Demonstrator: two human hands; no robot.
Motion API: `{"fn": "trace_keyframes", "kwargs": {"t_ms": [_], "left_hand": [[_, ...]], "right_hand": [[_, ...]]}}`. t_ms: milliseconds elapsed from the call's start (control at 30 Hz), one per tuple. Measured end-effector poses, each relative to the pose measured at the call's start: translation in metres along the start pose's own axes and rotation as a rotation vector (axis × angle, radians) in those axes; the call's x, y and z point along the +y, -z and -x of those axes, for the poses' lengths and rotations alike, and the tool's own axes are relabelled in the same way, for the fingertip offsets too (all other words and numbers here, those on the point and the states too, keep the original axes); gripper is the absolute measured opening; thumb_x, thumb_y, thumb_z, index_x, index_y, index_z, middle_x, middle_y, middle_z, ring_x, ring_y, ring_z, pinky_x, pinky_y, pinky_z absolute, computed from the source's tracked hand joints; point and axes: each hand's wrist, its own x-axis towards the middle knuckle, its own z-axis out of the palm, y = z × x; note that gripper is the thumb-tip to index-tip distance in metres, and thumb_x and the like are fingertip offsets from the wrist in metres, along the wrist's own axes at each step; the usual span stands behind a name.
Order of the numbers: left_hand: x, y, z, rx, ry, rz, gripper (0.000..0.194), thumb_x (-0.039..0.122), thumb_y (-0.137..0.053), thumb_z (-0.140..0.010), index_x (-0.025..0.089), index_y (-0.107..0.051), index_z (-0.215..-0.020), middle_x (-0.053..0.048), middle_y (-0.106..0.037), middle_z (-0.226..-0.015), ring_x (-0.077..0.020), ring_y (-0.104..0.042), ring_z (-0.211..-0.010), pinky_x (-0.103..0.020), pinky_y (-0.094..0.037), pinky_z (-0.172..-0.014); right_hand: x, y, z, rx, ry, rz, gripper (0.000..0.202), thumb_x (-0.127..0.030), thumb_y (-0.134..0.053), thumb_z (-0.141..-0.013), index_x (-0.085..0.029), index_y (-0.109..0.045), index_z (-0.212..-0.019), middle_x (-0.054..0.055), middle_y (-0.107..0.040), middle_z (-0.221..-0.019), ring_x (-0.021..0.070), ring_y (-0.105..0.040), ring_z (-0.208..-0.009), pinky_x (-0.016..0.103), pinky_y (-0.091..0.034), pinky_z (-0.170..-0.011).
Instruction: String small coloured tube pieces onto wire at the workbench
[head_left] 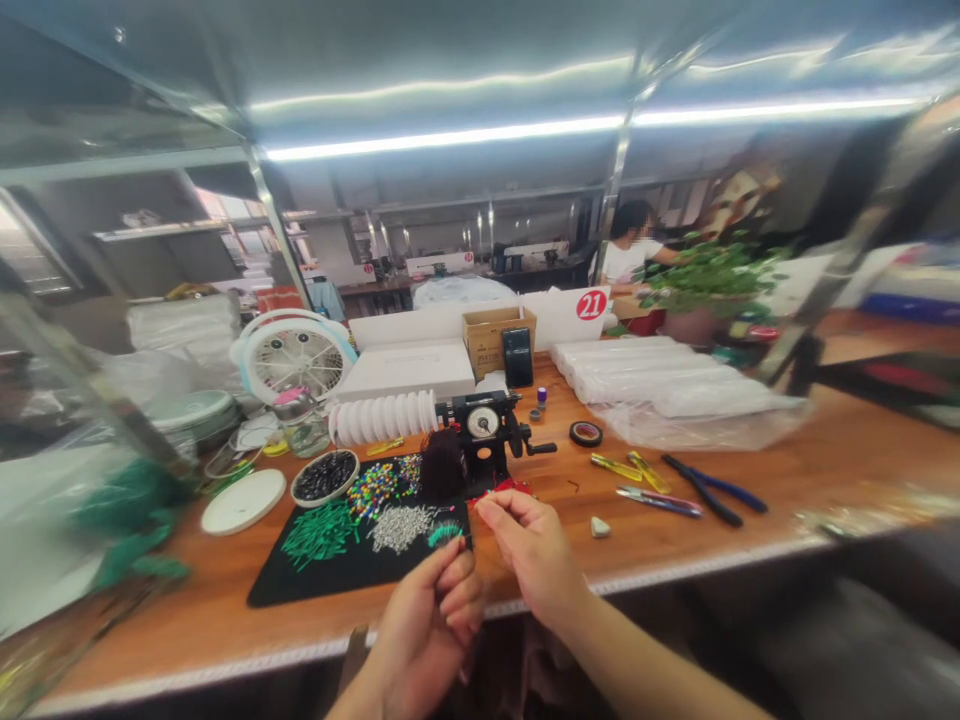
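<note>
My left hand [442,610] is pinched closed just in front of the near right corner of a black mat [274,587]. To its right and slightly higher, my right hand [536,550] also pinches, thumb against forefinger. Whatever lies between the fingertips of either hand is too small to make out. On the mat are piles of short green tubes [322,530], small silvery pieces [401,527] and multicoloured beads [373,488]. A small teal-green cluster [444,533] lies right beside my left fingertips. Beyond the hands stands a black hand-cranked winder [484,425] with a dial.
White ribbed spools [382,417] extend left from the winder. A bowl of black pieces [325,478], a white lid [244,502] and a fan [296,360] stand left. Pliers [709,490], yellow-handled tools [630,468], black tape [586,433] and plastic-wrapped rolls [660,375] lie right. A person [630,255] sits beyond.
</note>
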Motion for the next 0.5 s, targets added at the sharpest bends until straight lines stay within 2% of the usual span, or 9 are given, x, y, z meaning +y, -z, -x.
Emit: {"fn": "trace_keyframes", "kwargs": {"t_ms": [100,233,367,433,500], "left_hand": [[-0.001,0.001,0.001,-0.027,0.015,-0.002,0.037,0.021,-0.037,-0.094,0.017,-0.028,-0.058,0.008,-0.018,-0.051,-0.0021,-0.024,-0.037,-0.016,-0.019,-0.037],[-0.002,0.001,0.003,-0.019,0.009,-0.019,0.036,0.021,-0.035,-0.094,0.017,-0.030,-0.059,0.009,-0.019,-0.051,-0.0019,-0.025,-0.036,-0.015,-0.018,-0.037],[-0.001,0.000,0.001,-0.015,-0.008,-0.032,0.035,0.020,-0.038,-0.093,0.016,-0.031,-0.059,0.008,-0.020,-0.051,-0.0017,-0.024,-0.036,-0.015,-0.019,-0.036],[-0.001,0.002,-0.001,-0.015,-0.026,-0.040,0.032,0.017,-0.042,-0.091,0.016,-0.032,-0.060,0.009,-0.020,-0.051,-0.0013,-0.023,-0.036,-0.015,-0.019,-0.036],[-0.001,0.004,-0.002,-0.008,-0.033,-0.064,0.031,0.015,-0.049,-0.086,0.016,-0.032,-0.060,0.009,-0.020,-0.050,-0.0008,-0.022,-0.036,-0.014,-0.017,-0.035]], "right_hand": [[-0.003,0.000,0.001,0.014,0.021,0.053,0.033,-0.046,-0.064,-0.072,-0.013,-0.064,-0.076,-0.005,-0.049,-0.053,0.0002,-0.035,-0.049,0.013,-0.030,-0.049],[-0.009,0.000,0.006,0.009,0.107,0.206,0.030,-0.042,-0.060,-0.077,-0.013,-0.066,-0.075,0.000,-0.061,-0.067,0.0028,-0.049,-0.060,0.013,-0.040,-0.058],[-0.003,0.006,0.010,-0.043,0.384,0.425,0.024,-0.034,-0.053,-0.083,-0.016,-0.068,-0.080,0.002,-0.067,-0.078,0.0054,-0.059,-0.074,0.014,-0.045,-0.072],[0.004,0.010,0.011,-0.053,0.537,0.535,0.021,-0.028,-0.051,-0.085,-0.017,-0.069,-0.083,0.001,-0.067,-0.080,0.0052,-0.060,-0.076,0.014,-0.045,-0.074],[0.010,0.012,0.013,-0.043,0.614,0.599,0.020,-0.025,-0.051,-0.085,-0.017,-0.069,-0.084,0.001,-0.067,-0.078,0.0048,-0.059,-0.074,0.014,-0.044,-0.073]]}}
